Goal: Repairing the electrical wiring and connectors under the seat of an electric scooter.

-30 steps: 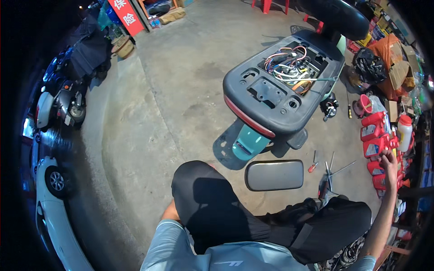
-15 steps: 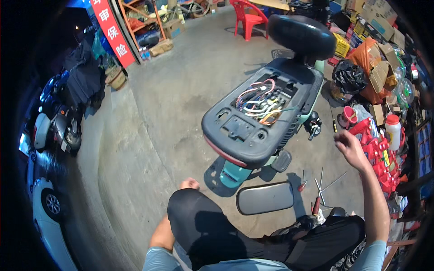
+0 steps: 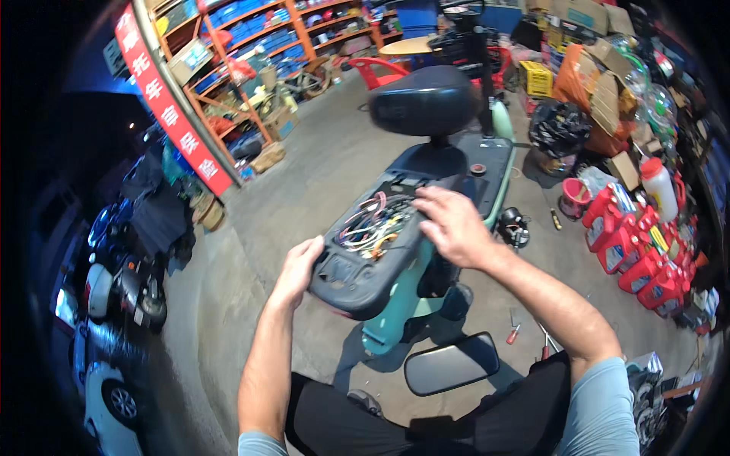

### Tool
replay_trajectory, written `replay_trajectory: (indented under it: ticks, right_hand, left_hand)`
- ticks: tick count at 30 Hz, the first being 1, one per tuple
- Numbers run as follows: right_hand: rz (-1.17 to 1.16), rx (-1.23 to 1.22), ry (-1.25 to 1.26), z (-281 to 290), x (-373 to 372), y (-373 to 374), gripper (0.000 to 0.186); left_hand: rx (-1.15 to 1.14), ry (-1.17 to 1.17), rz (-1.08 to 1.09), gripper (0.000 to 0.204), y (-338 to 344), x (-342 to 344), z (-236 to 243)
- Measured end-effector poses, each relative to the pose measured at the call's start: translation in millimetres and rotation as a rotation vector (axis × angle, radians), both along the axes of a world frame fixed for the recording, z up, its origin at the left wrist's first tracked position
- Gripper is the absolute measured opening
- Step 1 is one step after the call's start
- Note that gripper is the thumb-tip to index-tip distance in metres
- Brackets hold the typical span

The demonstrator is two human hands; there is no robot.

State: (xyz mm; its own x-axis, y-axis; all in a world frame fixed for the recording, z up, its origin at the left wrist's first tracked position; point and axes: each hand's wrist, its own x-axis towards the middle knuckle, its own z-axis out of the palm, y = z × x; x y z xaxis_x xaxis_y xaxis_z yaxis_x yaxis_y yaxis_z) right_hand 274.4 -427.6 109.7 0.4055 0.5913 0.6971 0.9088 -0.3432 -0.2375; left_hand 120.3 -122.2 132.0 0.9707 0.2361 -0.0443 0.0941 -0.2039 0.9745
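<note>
A small green electric scooter stands before me, its black rear housing [image 3: 346,292] facing me with the top compartment uncovered. Loose bundled wires [image 3: 372,228] in several colours fill that compartment. My left hand [image 3: 300,270] is closed against the housing's left edge, some of its fingers hidden. Across the right edge lies my right hand [image 3: 456,224], fingers apart and tips beside the wires, holding nothing. Beyond the compartment rises the black scooter seat [image 3: 426,102]. A black padded panel [image 3: 452,365] lies on the floor between my knees and the scooter.
Red-handled screwdrivers [image 3: 513,334] lie on the floor near my right knee. Red jugs [image 3: 639,251] crowd the right side, with a black bag [image 3: 559,125] behind them. A pink bucket [image 3: 574,199] stands closer. Orange shelves [image 3: 300,34] line the back; parked motorbikes [image 3: 133,289] stand left.
Both hands have come forward onto the scooter's rear, the left from beside my knee, the right from the right side. My view has shifted, and the scooter sits at a different angle.
</note>
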Motion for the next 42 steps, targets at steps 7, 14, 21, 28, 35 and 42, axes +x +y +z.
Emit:
replay_trajectory:
  ticks: [7,14,21,28,35,42]
  right_hand:
    - [-0.049,0.062,-0.038,2.9,-5.1,-0.4,0.035]
    - [-0.015,0.181,-0.044,3.5,-11.4,-0.1,0.025]
    - [0.055,0.262,-0.049,-1.0,-32.6,4.1,0.017]
    - [0.125,0.264,-0.004,-5.6,-53.2,14.0,0.016]
    - [0.167,0.24,-0.004,-7.7,-72.9,25.9,0.016]
    - [0.177,0.232,-0.02,-8.2,-82.9,34.6,0.016]
  left_hand:
    - [0.015,-0.015,0.064,0.039,-15.1,-1.4,5.5]
    - [-0.073,-0.052,0.016,0.038,-28.1,-14.3,8.3]
    - [-0.115,-0.065,0.0,0.041,-31.3,-38.6,13.7]
    - [-0.11,-0.079,0.079,0.041,-23.6,-64.0,8.5]
    - [-0.162,-0.071,0.153,0.041,-15.5,-83.1,7.1]
    - [-0.166,-0.044,0.206,0.04,-6.6,-93.3,4.7]
